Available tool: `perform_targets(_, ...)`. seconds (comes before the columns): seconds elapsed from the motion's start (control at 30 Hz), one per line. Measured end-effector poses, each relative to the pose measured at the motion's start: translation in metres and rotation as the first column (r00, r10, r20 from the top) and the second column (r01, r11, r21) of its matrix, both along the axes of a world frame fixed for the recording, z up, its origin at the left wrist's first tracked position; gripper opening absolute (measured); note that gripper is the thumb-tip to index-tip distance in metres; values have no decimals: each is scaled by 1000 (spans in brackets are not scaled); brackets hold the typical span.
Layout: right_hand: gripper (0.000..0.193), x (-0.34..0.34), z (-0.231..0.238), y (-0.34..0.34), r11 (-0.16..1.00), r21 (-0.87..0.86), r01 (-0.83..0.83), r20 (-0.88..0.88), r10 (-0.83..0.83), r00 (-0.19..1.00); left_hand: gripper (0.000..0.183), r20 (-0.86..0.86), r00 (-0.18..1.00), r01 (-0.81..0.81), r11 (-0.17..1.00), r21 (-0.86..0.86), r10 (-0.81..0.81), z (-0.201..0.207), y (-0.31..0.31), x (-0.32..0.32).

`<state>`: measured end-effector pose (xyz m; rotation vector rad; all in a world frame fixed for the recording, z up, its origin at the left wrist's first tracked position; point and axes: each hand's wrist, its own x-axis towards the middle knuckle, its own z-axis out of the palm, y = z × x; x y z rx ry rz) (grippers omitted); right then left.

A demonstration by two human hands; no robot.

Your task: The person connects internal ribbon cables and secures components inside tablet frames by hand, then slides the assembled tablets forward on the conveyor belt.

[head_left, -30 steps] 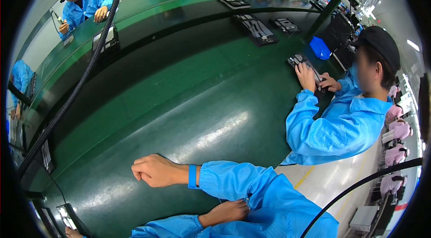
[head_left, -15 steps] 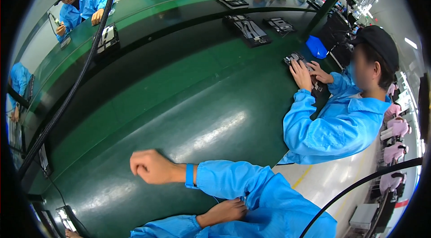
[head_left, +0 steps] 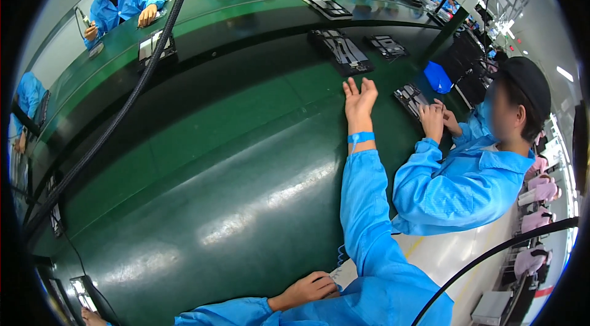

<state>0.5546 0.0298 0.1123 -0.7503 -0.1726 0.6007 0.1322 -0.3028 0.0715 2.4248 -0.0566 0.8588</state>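
My right hand [head_left: 360, 103], with a blue wristband [head_left: 361, 137], reaches forward over the green table with nothing in it. Its fingers are apart and partly bent, just short of an opened flat device [head_left: 343, 52] with dark edges and grey parts inside. A gap shows between fingertips and device. My left hand [head_left: 308, 290] lies low at the near table edge, its fingers curled and pressed together. What they hold, if anything, is hidden. A blue coiled cord [head_left: 340, 256] hangs beside my right sleeve.
A co-worker [head_left: 467, 172] at right handles another opened device [head_left: 412, 99], near a blue bin [head_left: 437, 77]. A smaller opened device [head_left: 387, 47] lies behind. A black braided cable [head_left: 132, 89] crosses the left side. More people work along the far bench [head_left: 203, 13].
My right hand has swung from the near middle of the table forward and right, opening from a loose fist. My left hand stays near the edge. The view has shifted slightly.
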Motion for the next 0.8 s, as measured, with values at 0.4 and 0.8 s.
perform_targets(0.4, 90, 40, 2, 20, 909, 357, -215, -383, 353, 854, 42, -12, 993, 105, 942, -318, -114, 8, 19, 1)
perform_targets(0.8, 32, -26, 20, 49, 782, -76, -619, -153, 604, 782, 35, -49, 997, 44, 991, -127, -51, 11, 0, -1)
